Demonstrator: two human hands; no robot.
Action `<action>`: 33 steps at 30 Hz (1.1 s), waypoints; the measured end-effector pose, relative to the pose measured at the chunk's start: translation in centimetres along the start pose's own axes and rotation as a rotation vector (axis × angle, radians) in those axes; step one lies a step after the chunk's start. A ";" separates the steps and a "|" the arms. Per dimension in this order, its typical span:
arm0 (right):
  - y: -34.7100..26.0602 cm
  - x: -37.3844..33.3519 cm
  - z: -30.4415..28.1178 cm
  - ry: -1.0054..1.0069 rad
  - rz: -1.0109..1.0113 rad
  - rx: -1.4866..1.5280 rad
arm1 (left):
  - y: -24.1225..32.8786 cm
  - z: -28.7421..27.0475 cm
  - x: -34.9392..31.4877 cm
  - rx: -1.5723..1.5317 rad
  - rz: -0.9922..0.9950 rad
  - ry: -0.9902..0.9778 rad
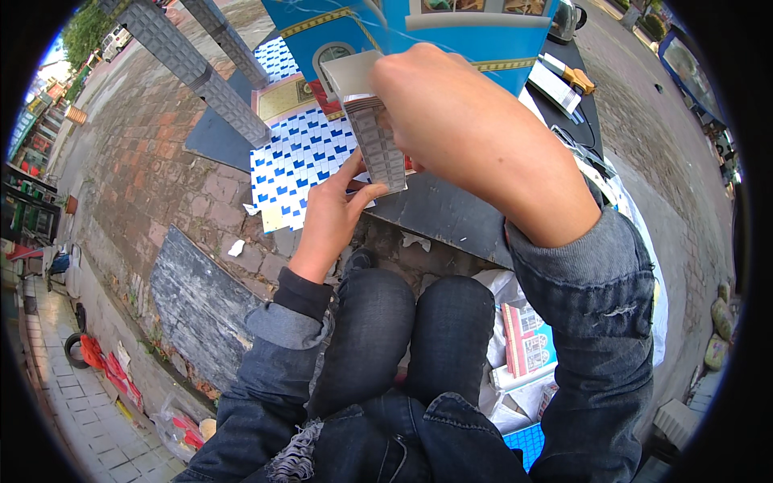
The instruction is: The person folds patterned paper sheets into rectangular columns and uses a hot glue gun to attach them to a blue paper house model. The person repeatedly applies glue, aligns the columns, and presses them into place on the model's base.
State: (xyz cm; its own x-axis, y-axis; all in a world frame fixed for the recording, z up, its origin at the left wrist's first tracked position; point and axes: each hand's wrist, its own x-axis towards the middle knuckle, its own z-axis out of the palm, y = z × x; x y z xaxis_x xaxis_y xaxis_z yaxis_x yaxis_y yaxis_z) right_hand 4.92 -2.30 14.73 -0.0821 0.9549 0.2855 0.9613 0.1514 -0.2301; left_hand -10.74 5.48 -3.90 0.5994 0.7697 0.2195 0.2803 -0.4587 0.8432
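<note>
Paper piece [377, 149]: narrow, grey brick print, pale top | left hand [331, 204]: pinches its lower end | right hand [415, 92]: fingers hidden, cannot tell

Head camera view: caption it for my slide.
Left hand pinches the lower end of a grey block-patterned piece, right hand at its upper part, near a blue model building.

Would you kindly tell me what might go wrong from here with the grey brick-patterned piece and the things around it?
The left hand pinches the grey brick-patterned piece near its lower end; too firm a grip might crease it. The right hand is close to the blue model building and could nudge it. The nearer tall grey column might topple if bumped.
</note>
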 end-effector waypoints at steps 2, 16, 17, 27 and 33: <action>0.1 0.2 -0.1 -0.015 0.011 0.014 | 0.1 0.0 0.0 0.017 -0.001 0.001; 1.3 -1.3 0.4 0.299 -0.196 -0.026 | 1.5 -0.7 0.0 0.037 -0.051 -0.034; 1.7 -2.2 0.0 0.334 -0.216 0.020 | 1.5 -0.7 0.0 0.047 -0.025 -0.025; 7.2 -17.3 -1.1 0.366 0.797 0.354 | 1.7 -1.7 0.6 0.125 -0.055 -0.107; 10.0 -22.1 3.3 0.443 1.051 0.054 | 3.6 -3.4 1.5 0.064 -0.005 -0.033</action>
State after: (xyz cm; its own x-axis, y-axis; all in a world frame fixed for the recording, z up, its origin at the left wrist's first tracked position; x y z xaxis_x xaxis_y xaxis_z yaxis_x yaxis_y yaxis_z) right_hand 15.49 -21.08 3.08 0.8669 0.4430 0.2286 0.4859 -0.6486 -0.5859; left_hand -11.40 6.52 1.11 0.6217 0.7577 0.1985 0.3299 -0.4832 0.8110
